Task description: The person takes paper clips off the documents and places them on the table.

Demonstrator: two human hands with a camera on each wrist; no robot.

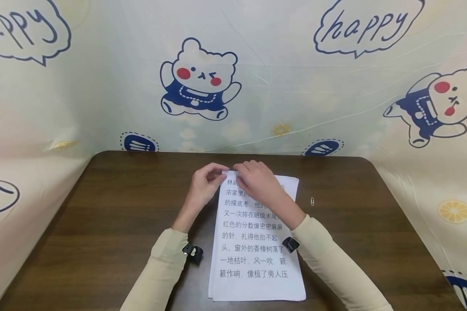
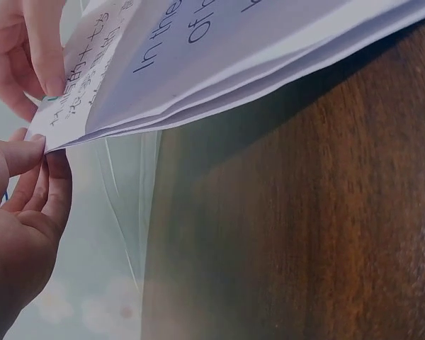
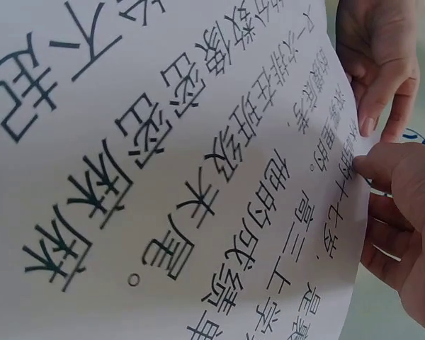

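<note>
Printed sheets lie in a loose stack (image 1: 253, 287) at the table's middle, their top edge lifted. My left hand (image 1: 202, 185) pinches the top left corner between thumb and fingers, as the left wrist view shows at the stack's corner (image 2: 64, 120). Just right of it, my right hand (image 1: 260, 185) grips the top edge, thumb on the printed face and fingers behind (image 3: 389, 241). A small green thing (image 2: 53, 98) shows at the right fingertips; its shape is too small to tell. The sheets' edges are slightly fanned apart.
A paper clip (image 1: 312, 201) lies on the brown wooden table (image 1: 354, 224), right of the stack. Behind the table hangs a pale cloth (image 1: 272, 86) with printed bears and lettering. Each wrist carries a small black camera.
</note>
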